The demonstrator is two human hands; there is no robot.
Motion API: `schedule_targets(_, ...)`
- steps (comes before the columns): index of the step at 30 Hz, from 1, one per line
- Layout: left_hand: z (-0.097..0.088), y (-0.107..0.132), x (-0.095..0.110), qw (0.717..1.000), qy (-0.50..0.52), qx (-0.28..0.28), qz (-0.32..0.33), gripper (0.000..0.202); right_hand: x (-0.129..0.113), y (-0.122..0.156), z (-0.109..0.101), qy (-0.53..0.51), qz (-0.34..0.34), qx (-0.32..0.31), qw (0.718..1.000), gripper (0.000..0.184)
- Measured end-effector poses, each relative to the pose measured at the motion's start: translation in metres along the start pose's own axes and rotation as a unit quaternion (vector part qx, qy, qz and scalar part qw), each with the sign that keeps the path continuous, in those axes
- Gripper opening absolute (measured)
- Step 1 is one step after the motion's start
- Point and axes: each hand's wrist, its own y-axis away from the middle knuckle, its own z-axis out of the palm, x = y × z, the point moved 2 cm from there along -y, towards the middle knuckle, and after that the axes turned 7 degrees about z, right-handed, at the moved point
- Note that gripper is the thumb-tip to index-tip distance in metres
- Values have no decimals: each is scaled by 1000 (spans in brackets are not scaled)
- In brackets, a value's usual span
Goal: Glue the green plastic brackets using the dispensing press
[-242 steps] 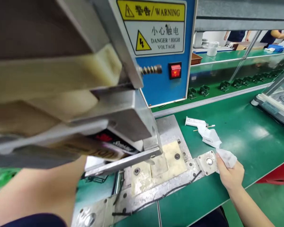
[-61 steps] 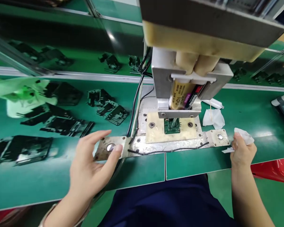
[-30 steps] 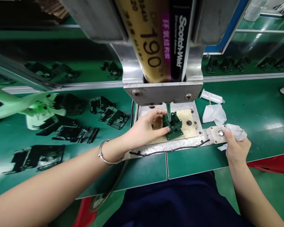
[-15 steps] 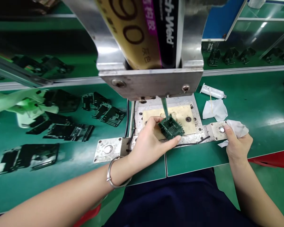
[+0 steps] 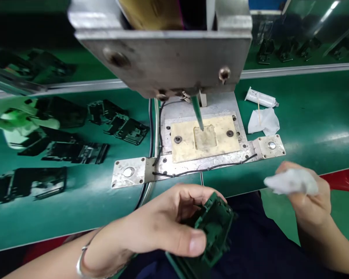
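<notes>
My left hand [image 5: 168,221] is closed around a dark green molded plastic housing [image 5: 216,228], held in front of my body below the bench edge. Its open, hollow side is turned up, and its lower part runs out of frame. In my right hand [image 5: 311,193] is a crumpled white wipe [image 5: 292,181], pinched near the front edge at the right. Beyond my hands, a greenish dispensing nozzle [image 5: 197,110] points down over the cream fixture plate [image 5: 180,151] and its square recess. A metal button bracket [image 5: 264,147] lies just beyond my right hand.
A metal dispenser head [image 5: 168,62] hangs low over the bench. Dark plastic parts [image 5: 130,130] lie at the left, near a co-worker's pale glove [image 5: 23,120]. At the right are a white cartridge [image 5: 261,97] and another wipe [image 5: 263,121] with a thin stick. Cables [image 5: 152,135] run beside the fixture.
My left hand has brought the housing from under the nozzle down toward my body. My right hand has left the right button and moved back, still holding the wipe.
</notes>
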Motion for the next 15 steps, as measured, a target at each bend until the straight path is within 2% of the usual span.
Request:
schedule_targets(1,3,1,-3,1000,6,-22,0,59,-17,-1,9,-11,-28,-70,997,29)
schedule_targets(3,7,3,-9,999,8,-44,8,59,-42,-5,28,-22,-49,-156,986,41)
schedule_targets(5,9,4,-11,999,-10,-45,27,56,-54,-10,45,-29,-40,-191,980,55)
schedule_targets(7,11,5,-11,997,-32,-40,50,53,-56,-13,60,-50,-54,-223,972,65)
schedule_targets(9,12,5,-10,996,-53,-39,55,49,-52,-13,69,-72,-89,-243,963,65)
schedule_targets(11,14,5,-10,995,-72,-38,57,44,-46,-10,72,-83,-111,-245,960,55)
schedule_targets(15,16,9,-16,994,-66,-21,90,42,-37,-3,61,-78,-89,-190,975,35)
